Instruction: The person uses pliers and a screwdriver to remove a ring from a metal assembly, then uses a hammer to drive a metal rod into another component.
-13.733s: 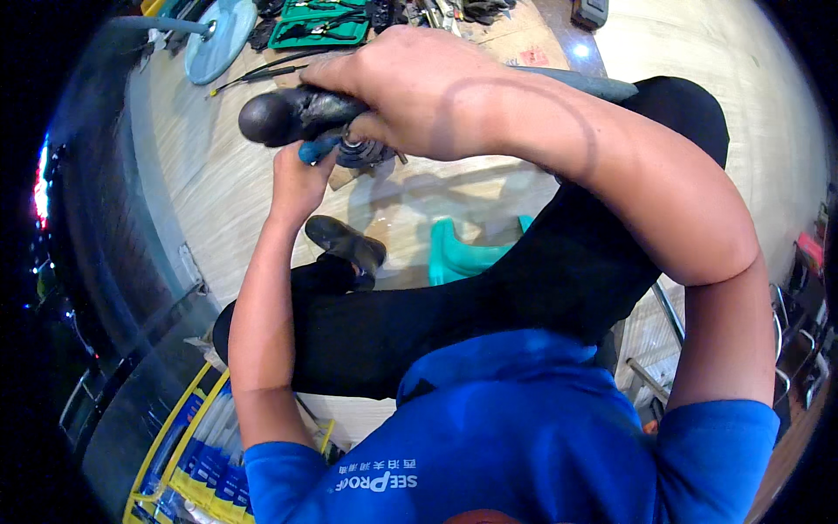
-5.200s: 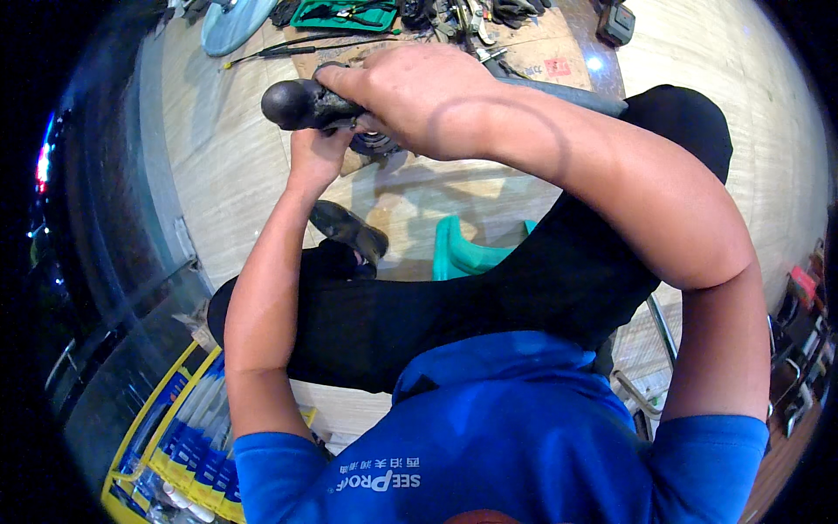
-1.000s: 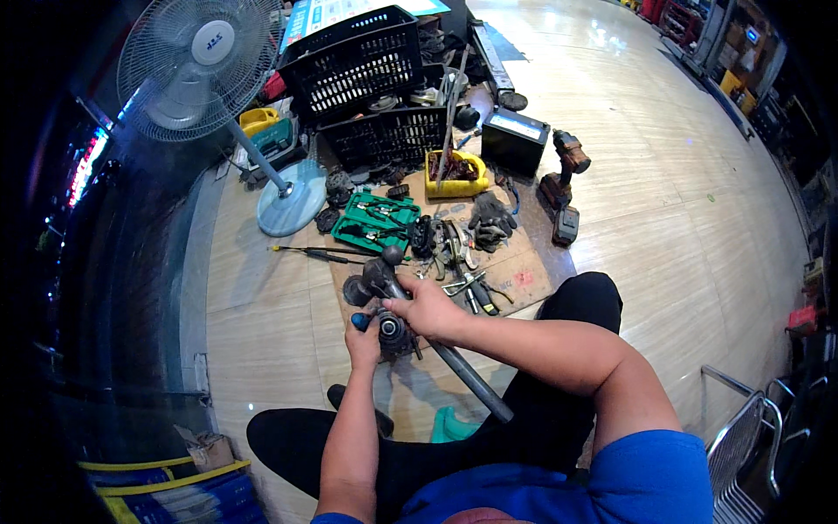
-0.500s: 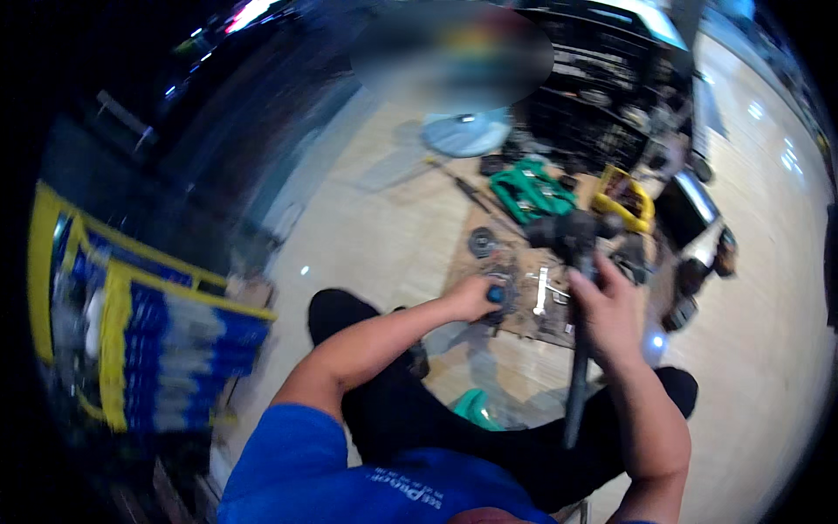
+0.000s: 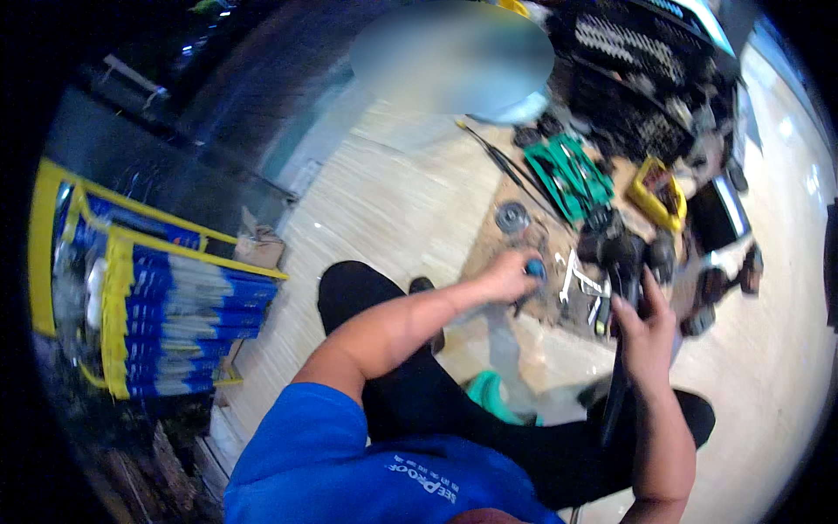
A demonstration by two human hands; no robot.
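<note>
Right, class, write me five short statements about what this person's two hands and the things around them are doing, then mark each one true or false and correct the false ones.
1. The left hand grips a blue-handled tool. True.
2. The right hand is empty and rests flat on the floor. False: it is closed around a dark machine part with a long black shaft, held above the floor.
3. A green tool case lies open on the floor beyond the hands. True.
4. The small yellow tray sits on the person's lap. False: it lies on the floor beside the green case.
5. The person wears a red shirt. False: the blue shirt shows at the lower edge.
</note>
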